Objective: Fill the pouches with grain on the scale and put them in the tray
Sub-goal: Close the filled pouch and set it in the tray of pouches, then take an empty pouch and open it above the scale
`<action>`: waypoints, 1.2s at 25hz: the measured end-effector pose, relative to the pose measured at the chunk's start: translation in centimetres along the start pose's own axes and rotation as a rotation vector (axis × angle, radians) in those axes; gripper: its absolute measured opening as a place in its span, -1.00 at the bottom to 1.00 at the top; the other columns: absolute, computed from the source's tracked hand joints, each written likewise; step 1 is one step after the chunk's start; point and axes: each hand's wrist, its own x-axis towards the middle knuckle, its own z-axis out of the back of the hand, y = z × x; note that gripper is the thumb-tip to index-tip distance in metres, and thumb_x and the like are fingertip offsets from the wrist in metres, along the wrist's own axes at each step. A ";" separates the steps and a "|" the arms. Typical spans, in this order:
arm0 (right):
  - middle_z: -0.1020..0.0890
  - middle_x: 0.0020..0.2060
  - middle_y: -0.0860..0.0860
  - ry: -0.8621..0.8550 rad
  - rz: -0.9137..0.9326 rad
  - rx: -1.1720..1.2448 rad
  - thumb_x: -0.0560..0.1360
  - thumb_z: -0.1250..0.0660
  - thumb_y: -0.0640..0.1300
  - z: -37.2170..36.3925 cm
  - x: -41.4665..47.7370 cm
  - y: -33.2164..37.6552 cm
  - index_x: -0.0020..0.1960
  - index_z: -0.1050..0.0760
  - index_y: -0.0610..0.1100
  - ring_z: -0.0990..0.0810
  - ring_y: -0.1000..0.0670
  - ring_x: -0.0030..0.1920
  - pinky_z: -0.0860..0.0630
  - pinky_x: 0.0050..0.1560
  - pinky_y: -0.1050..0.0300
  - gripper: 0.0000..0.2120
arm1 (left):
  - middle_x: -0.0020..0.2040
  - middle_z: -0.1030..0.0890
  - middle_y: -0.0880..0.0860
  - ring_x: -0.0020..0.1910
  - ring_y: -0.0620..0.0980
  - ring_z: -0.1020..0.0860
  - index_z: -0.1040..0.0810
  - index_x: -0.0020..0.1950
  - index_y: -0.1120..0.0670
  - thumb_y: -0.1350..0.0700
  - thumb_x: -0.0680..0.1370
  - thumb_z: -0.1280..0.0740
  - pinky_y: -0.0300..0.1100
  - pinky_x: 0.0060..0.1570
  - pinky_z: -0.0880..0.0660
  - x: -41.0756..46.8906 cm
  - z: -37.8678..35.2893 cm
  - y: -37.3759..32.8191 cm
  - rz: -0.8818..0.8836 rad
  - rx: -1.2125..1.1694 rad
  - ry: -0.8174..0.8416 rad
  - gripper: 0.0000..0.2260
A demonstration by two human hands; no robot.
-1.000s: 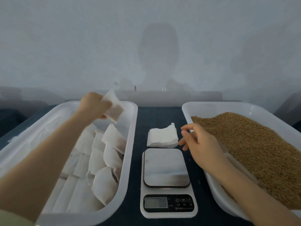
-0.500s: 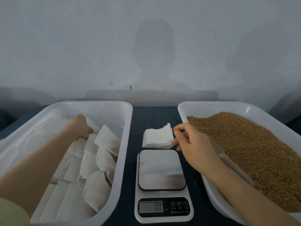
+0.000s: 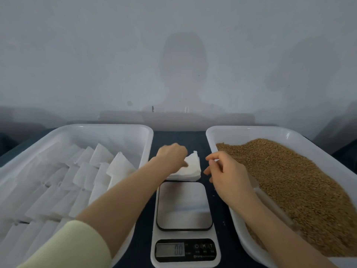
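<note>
Pouches of thin white paper [image 3: 119, 169] lie in overlapping rows in the long translucent white plastic tray [image 3: 148, 144] on our left, filling it from its near end towards its far end. Nearest to us in the middle stands the white digital kitchen scale [image 3: 184, 206], its grey square plate behind a small display [image 3: 171, 249] whose digits look like zeros. Our left forearm, in a pale yellow sleeve [image 3: 73, 246], crosses the tray's inner rim and passes the scale's left edge. Just behind the scale a small stack of flat white pouches [image 3: 191, 170] sits on the dark blue table covering [image 3: 177, 138]. Our left hand [image 3: 171, 154] lies on the left part of this stack, knuckles up and fingers bent down onto it; we cannot tell whether it pinches a pouch or only touches the stack. Our right hand [image 3: 226, 171] hovers just right of the stack, apart from it, fingers loosely curled and nothing in them. On our right, golden-brown grain [image 3: 289, 180] is heaped in a second white plastic tray [image 3: 210, 136]. Beyond both trays rises a plain grey-white wall [image 3: 173, 55].
</note>
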 end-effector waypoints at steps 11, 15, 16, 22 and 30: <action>-0.64 -0.23 0.11 0.013 0.013 -0.033 0.60 -0.15 -0.10 -0.1 -0.1 0.4 0.03 -0.46 0.07 -0.59 0.10 -0.26 -0.54 -0.20 0.08 -0.86 | -0.19 -0.42 0.05 -0.13 0.07 -0.48 -0.50 0.14 0.22 0.22 0.57 -0.28 -0.11 -0.12 -0.41 2.1 -2.9 -2.5 0.114 -0.044 0.211 -0.83; -0.62 -0.27 0.13 0.062 0.041 -0.023 0.60 -0.16 -0.13 -0.2 -0.3 0.2 -0.02 -0.47 0.07 -0.58 0.16 -0.28 -0.50 -0.24 0.30 -0.85 | -0.20 -0.48 0.08 -0.16 0.07 -0.52 -0.41 -0.15 0.20 0.19 0.59 -0.23 -0.16 -0.18 -0.42 1.4 -3.0 -1.6 0.105 -0.212 0.043 -0.86; -0.60 -0.28 0.16 0.075 0.051 -0.014 0.60 -0.16 -0.14 -0.3 -0.3 0.1 -0.04 -0.46 0.07 -0.58 0.19 -0.27 -0.45 -0.27 0.40 -0.85 | -0.11 -0.51 0.12 -0.11 0.10 -0.53 -0.42 -0.05 0.21 0.17 0.60 -0.20 -0.16 -0.15 -0.40 1.2 -2.8 -1.3 0.114 -0.317 -0.031 -0.89; -0.61 -0.20 0.10 0.111 0.078 0.010 0.60 -0.16 -0.15 -0.7 -0.2 0.0 0.04 -0.49 -0.03 -0.59 0.16 -0.21 -0.51 -0.18 0.29 -0.85 | 0.11 -0.52 0.19 0.04 0.13 -0.52 -0.42 0.28 0.26 0.26 0.62 -0.12 -0.18 -0.17 -0.41 -0.4 -0.3 0.9 0.331 -0.691 -0.237 -0.74; -0.61 -0.25 0.11 0.091 0.075 0.005 0.60 -0.18 -0.13 -0.6 -0.4 0.2 0.07 -0.50 -0.02 -0.57 0.18 -0.20 -0.43 -0.24 0.42 -0.86 | 0.07 -0.53 0.24 -0.02 0.20 -0.55 -0.39 0.19 0.26 0.39 0.59 -0.12 0.06 -0.17 -0.52 -4.0 1.4 1.5 0.543 -1.885 -0.130 -0.79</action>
